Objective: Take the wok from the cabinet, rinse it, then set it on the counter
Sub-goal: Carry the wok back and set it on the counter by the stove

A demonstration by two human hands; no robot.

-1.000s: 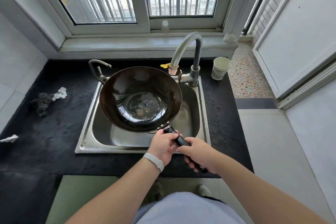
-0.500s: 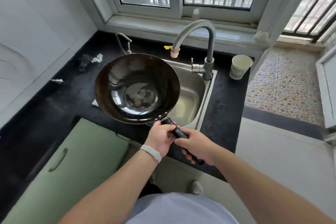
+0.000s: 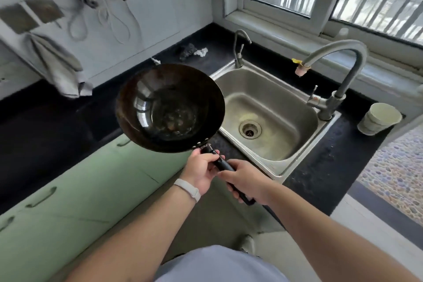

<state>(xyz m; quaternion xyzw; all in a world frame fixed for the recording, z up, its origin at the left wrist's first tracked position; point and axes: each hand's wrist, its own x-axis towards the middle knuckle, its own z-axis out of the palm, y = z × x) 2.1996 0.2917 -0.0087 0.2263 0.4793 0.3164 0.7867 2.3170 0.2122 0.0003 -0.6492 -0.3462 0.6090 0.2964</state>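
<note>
Beneath right hand [image 3: 248, 179], wok handle [image 3: 223, 164] lies mostly hidden.

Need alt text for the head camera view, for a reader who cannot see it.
A person's left hand and right hand grip the black handle of a dark wok, held in the air beside a steel sink, over the black counter and green cabinet doors. A grey faucet arches over the sink; a pale cup stands on the counter beside the faucet.
</note>
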